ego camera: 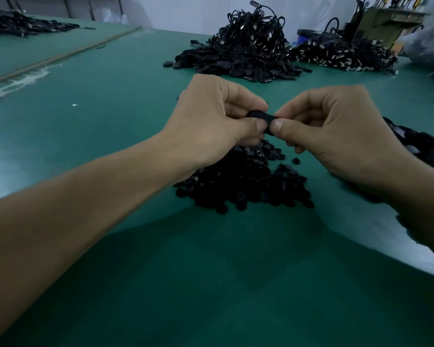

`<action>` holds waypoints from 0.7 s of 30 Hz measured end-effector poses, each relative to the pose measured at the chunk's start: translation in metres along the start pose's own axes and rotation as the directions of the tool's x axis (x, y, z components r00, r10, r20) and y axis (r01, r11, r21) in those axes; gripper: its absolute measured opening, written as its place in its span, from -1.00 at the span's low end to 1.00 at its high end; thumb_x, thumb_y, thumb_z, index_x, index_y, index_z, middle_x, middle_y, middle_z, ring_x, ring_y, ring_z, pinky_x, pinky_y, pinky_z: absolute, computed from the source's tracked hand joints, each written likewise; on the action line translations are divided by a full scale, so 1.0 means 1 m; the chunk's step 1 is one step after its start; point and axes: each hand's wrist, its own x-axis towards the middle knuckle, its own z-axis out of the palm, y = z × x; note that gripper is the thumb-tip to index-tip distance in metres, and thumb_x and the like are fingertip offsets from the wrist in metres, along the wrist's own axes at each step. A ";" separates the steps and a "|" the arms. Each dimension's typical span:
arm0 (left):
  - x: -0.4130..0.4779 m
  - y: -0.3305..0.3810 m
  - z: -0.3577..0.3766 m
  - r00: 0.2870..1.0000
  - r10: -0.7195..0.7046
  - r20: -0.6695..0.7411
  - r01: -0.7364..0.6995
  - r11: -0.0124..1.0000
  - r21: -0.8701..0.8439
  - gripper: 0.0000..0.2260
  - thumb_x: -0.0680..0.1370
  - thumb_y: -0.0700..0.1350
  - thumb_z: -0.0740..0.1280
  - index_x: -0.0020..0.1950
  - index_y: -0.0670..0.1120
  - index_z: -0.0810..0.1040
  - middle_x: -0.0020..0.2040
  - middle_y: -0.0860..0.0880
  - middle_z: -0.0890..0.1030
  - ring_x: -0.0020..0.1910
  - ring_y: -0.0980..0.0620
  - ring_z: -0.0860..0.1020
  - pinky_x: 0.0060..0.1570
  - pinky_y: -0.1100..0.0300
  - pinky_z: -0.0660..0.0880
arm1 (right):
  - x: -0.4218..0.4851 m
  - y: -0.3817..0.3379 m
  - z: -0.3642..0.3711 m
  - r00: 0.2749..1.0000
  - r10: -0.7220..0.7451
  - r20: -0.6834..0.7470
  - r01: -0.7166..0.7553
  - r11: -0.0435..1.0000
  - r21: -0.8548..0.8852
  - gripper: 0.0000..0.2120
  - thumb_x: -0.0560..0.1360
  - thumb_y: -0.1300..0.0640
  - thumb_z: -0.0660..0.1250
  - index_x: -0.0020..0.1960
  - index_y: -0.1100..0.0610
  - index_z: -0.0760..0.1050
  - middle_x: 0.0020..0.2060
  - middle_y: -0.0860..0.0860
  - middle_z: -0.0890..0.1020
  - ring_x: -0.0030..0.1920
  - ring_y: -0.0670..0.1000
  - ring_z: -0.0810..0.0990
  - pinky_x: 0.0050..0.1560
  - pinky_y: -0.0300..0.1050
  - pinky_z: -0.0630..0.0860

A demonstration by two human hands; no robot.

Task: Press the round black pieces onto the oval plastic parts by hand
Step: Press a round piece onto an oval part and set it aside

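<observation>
Wide green mat (105, 126) stretched left of the hands and nearward; heap of round black pieces (243, 184) crowded directly beneath; left hand (208, 116) and right hand (336, 131) together pinched one black oval part (262, 117) just above that heap, thumbs nearly meeting; matte, detail indistinct.

1. The left hand (211, 116) and right hand (336, 131) meet above the table (110, 121), with one oval part (263, 116) pinched between their fingertips.
2. Right below the hands, a bit nearer the person, a heap of round pieces (243, 181) sits on the table.
3. Straight beyond the hands is a pile of oval parts (236, 63), with a cable heap (256, 28) stacked on and behind it.
4. Beyond the right hand, further right, there's a second cable heap (343, 53).
5. Just right of the right hand lies a side pile (424, 146).
6. Way beyond and left of the left hand sits a far pile (18, 23).
</observation>
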 end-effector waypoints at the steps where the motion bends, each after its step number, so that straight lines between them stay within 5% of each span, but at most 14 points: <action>1: 0.000 0.000 0.000 1.000 0.009 -0.009 -0.009 1.000 0.015 -0.86 0.47 -0.33 0.50 -0.04 -0.13 0.67 -0.22 -0.08 0.72 -0.24 0.02 0.73 -0.16 0.24 0.65 | 0.000 0.000 0.000 1.000 0.004 -0.011 -0.004 1.000 -0.013 -0.93 0.48 0.11 0.50 -0.15 0.02 0.62 -0.32 -0.02 0.69 -0.36 -0.13 0.59 -0.24 -0.08 0.61; 10: 0.003 -0.004 -0.001 0.998 0.068 0.002 -0.068 0.994 0.091 -0.87 0.47 -0.28 0.52 -0.02 -0.14 0.69 -0.23 -0.06 0.73 -0.24 0.02 0.73 -0.12 0.18 0.66 | 0.000 -0.002 0.003 0.997 0.029 -0.074 -0.029 1.000 0.006 -0.91 0.46 0.14 0.49 -0.21 0.05 0.62 -0.40 -0.03 0.65 -0.43 -0.16 0.52 -0.33 -0.22 0.50; 17: 0.006 -0.006 -0.003 0.988 0.148 0.032 -0.152 0.968 0.202 -0.89 0.49 -0.25 0.50 -0.05 -0.08 0.67 -0.28 -0.03 0.72 -0.29 0.07 0.71 -0.15 0.18 0.66 | -0.002 -0.003 0.002 0.998 0.023 -0.056 -0.022 1.000 0.012 -0.92 0.47 0.14 0.50 -0.18 0.03 0.63 -0.33 0.01 0.69 -0.35 -0.06 0.62 -0.23 -0.03 0.61; 21: 0.009 -0.011 -0.005 0.992 0.125 0.014 -0.125 0.979 0.161 -0.87 0.49 -0.26 0.50 -0.09 -0.04 0.66 -0.27 -0.01 0.73 -0.27 0.04 0.72 -0.17 0.20 0.66 | 0.000 -0.002 -0.001 1.000 0.010 -0.006 -0.010 0.999 0.051 -0.90 0.53 0.22 0.44 -0.10 0.04 0.65 -0.30 -0.03 0.72 -0.31 -0.13 0.66 -0.25 -0.27 0.60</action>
